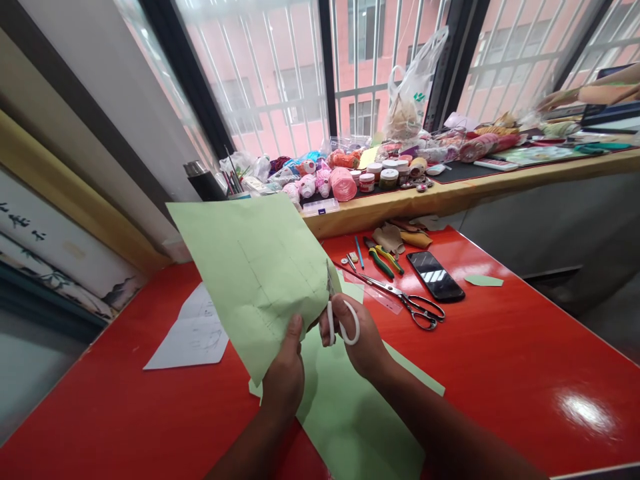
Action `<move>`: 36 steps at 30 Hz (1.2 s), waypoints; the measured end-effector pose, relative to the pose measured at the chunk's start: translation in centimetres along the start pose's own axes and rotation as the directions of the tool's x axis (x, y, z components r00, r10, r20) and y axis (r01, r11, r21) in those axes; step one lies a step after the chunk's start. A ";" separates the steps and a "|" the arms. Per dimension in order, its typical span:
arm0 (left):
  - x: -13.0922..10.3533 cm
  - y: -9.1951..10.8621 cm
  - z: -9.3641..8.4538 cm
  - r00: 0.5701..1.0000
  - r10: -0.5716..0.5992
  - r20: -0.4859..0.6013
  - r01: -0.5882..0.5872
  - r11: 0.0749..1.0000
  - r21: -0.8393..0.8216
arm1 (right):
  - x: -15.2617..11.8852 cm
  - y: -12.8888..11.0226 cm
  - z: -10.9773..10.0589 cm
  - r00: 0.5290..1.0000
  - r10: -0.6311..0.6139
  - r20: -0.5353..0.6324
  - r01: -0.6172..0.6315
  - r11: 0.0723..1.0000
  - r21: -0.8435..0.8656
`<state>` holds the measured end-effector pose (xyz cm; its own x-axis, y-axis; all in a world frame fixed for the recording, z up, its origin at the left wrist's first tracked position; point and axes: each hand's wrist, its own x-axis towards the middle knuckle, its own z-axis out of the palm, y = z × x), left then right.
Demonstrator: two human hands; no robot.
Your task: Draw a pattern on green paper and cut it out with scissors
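left of centre, a green sheet [255, 273] slants upward, the left hand [285, 373] holding its lower edge, thumb on top; at centre, the right hand [363, 340] grips white scissors [331, 325], blades at the sheet's right edge.

The raised green sheet [255, 267] hides most fingers of the left hand [284, 377]. We see the lower green sheet [357, 420] cut off at the bottom, another person's hand [557, 100] blurred at upper right, and a drawing [206, 341] on the white paper [173, 347] too faint to read.
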<state>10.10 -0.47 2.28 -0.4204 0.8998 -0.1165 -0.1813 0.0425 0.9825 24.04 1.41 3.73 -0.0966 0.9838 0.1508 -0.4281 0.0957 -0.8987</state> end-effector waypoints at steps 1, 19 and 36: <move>0.0 0.0 -0.1 1.000 0.017 -0.005 -0.017 1.000 0.020 | 0.0 0.0 0.0 1.000 -0.005 0.003 0.005 1.000 0.005; 0.4 -0.3 -1.6 0.994 0.055 0.096 -0.052 0.998 -0.038 | -0.1 0.1 -0.1 0.999 0.029 0.023 -0.028 0.998 -0.059; 0.8 0.6 -3.7 0.979 0.014 0.204 -0.029 0.997 0.069 | 0.0 0.4 0.0 0.998 0.069 0.008 -0.069 0.998 -0.011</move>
<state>6.35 -1.28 2.25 -0.2330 0.9699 -0.0703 -0.1070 0.0463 0.9932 23.91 1.43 3.39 -0.1329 0.9869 0.0919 -0.4104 0.0297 -0.9114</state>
